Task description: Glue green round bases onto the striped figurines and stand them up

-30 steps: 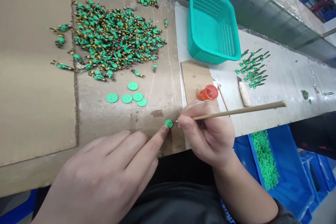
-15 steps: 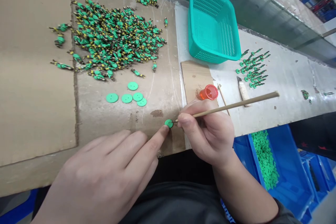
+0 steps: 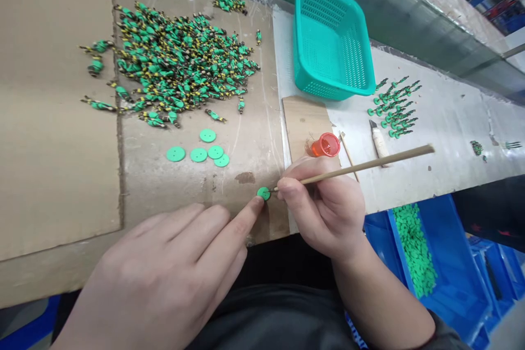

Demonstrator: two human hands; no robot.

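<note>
On cardboard [image 3: 61,120], left fingers [image 3: 241,219] press green button [image 3: 263,193], right hand [image 3: 328,213] grips stick [image 3: 369,164]

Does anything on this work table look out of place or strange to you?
A small green clump lies alone on the white surface, away from the neat rows of green pieces; it looks stray.

A workbench topped with cardboard [image 3: 61,120] carries a heap of green-and-yellow figures [image 3: 180,65] and loose green buttons [image 3: 198,155]. On its white sheet [image 3: 447,115] sit a teal plastic basket [image 3: 330,38], a wooden board [image 3: 301,120] bearing an orange cap [image 3: 326,145], a craft knife [image 3: 379,142] and lined-up green figures [image 3: 394,109].
</note>
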